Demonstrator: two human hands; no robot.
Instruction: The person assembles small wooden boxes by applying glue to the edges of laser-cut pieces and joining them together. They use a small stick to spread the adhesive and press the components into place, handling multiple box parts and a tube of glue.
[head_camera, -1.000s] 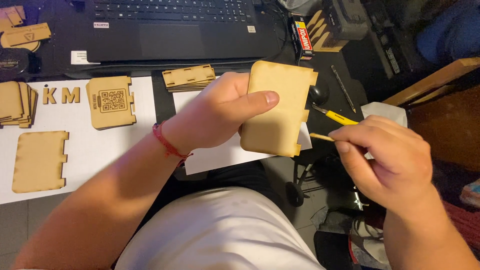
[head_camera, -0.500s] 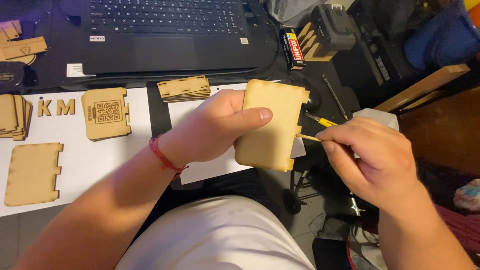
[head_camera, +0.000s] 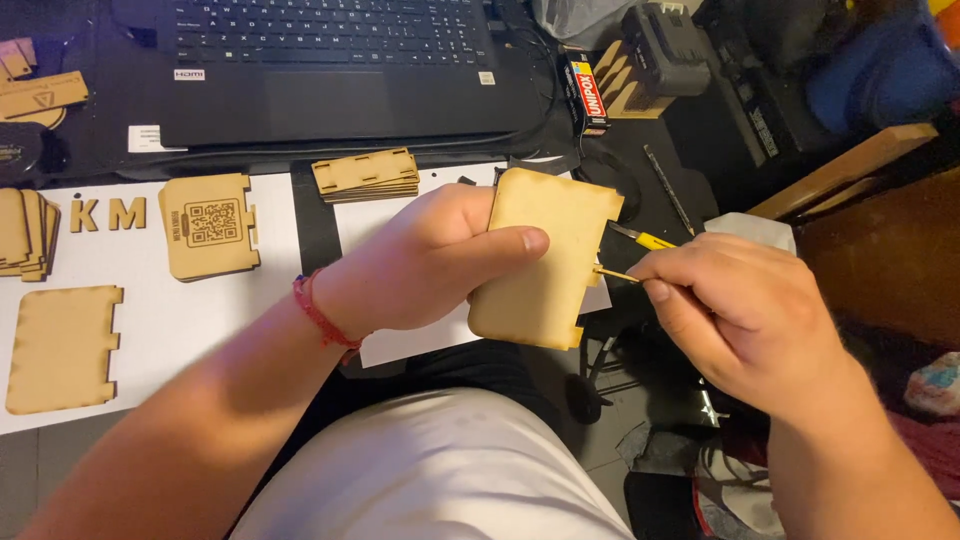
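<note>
My left hand (head_camera: 420, 262) grips a flat, light wooden panel (head_camera: 545, 265) with notched edges, thumb across its face, holding it above my lap. My right hand (head_camera: 745, 315) pinches a thin wooden stick (head_camera: 612, 273), whose tip touches the panel's right edge at a notch. A yellow-handled tool (head_camera: 645, 238) lies just behind the stick; I cannot tell whether my right hand touches it.
A black laptop (head_camera: 330, 70) sits at the back. White paper sheets (head_camera: 150, 310) carry more wooden panels (head_camera: 62, 348), a panel with a square code pattern (head_camera: 208, 225), wooden letters (head_camera: 108, 214) and stacked pieces (head_camera: 366, 174). A small glue box (head_camera: 588, 92) stands right of the laptop.
The panel and both hands have shifted slightly down and left in view. The stick stays at the panel's right edge.
</note>
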